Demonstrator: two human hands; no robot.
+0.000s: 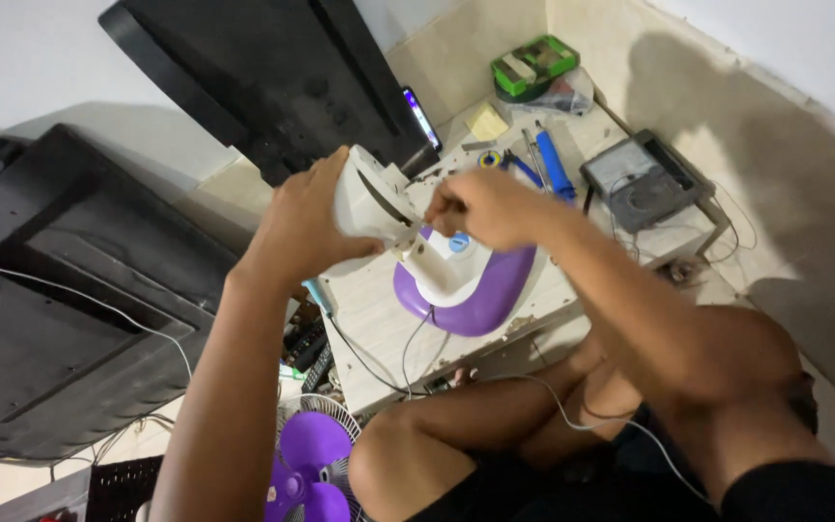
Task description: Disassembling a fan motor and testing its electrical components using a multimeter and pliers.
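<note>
Two bare hands are seen meeting over a small white-and-purple fan body point(437, 266), which is stood on a low pale worktable point(379, 319). The left hand point(306, 222) is wrapped around the white motor housing point(364, 203) at the top of the stand, fingers curled over its far side and thumb below, so the housing is held firmly and tipped toward the left. The right hand point(480, 205) is closed narrowly, fingertips pinched together at the joint where the housing meets the white neck; whether a screw or a small tool is held there cannot be told.

The purple base point(480, 290) is set flat on the table, just beneath and slightly toward the person from the right hand. The fan body's long axis is run from that base up and leftward into the left palm, so the upper end is already held by the left hand, while the joint is reached by the right fingertips. A dark cord point(413, 353) is trailed from the base over the table's near edge.

Farther along the table, well apart from both hands, a blue-handled tool point(555, 164), a grey multimeter point(642, 181) and a green box point(533, 66) are laid. A purple fan blade point(313, 464) in its wire guard is left on the floor beside the left forearm, near the person's knee.
</note>
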